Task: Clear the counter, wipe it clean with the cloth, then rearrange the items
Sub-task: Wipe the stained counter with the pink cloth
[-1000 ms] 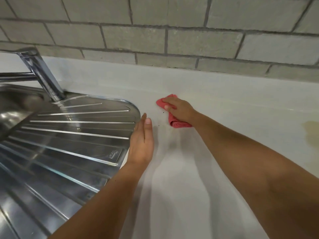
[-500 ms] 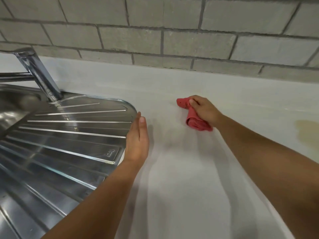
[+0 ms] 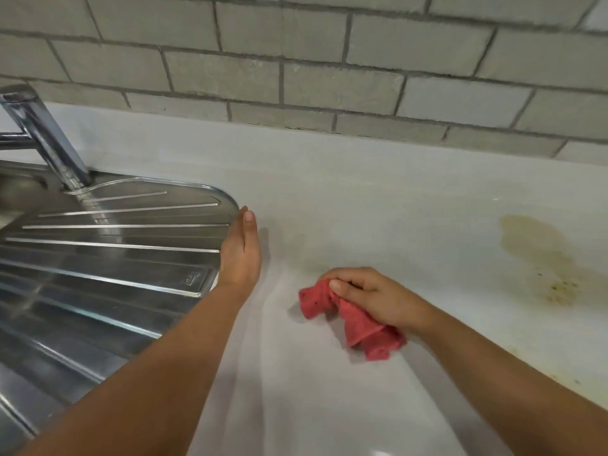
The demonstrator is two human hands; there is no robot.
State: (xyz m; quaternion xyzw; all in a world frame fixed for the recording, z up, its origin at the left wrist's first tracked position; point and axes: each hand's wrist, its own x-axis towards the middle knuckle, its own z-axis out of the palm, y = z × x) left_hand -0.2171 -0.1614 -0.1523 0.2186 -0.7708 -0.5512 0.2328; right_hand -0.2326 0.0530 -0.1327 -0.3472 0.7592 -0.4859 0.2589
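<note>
1. Fingers (image 3: 348,286) of the right hand (image 3: 375,299) are curled over and pinch a bunched red cloth (image 3: 360,325). The thumb tip presses the fabric at the front and the knuckles face up.
2. Under those fingers the cloth lies crumpled on the white counter (image 3: 362,205). One ragged end sticks out to their left, and the other trails out beneath the heel of the hand, nearer the wearer.
3. Fingers (image 3: 247,227) of the left hand (image 3: 240,258) are straight and pressed together with the thumb laid alongside. The hand stands on its edge on the counter and holds nothing.
4. Just left of these straight fingers runs the rounded rim of the steel drainboard (image 3: 115,251). Their tips come about level with its far right corner. Whether they touch the rim cannot be told.
5. From the left fingers the cloth lies to the right and nearer the wearer, apart from them, with bare counter between.
6. Well to the right of the pinching fingers, and somewhat farther back, a yellowish-brown stain (image 3: 539,255) spreads over the counter, with dark specks at its near end.
7. Beyond both sets of fingers the counter meets a low white upstand (image 3: 296,143). Above it rises a wall of grey brick-pattern tiles (image 3: 329,83).
8. Far to the left of the left fingers and farther back, a chrome tap (image 3: 49,139) rises from the rear of the drainboard, leaning leftward.
</note>
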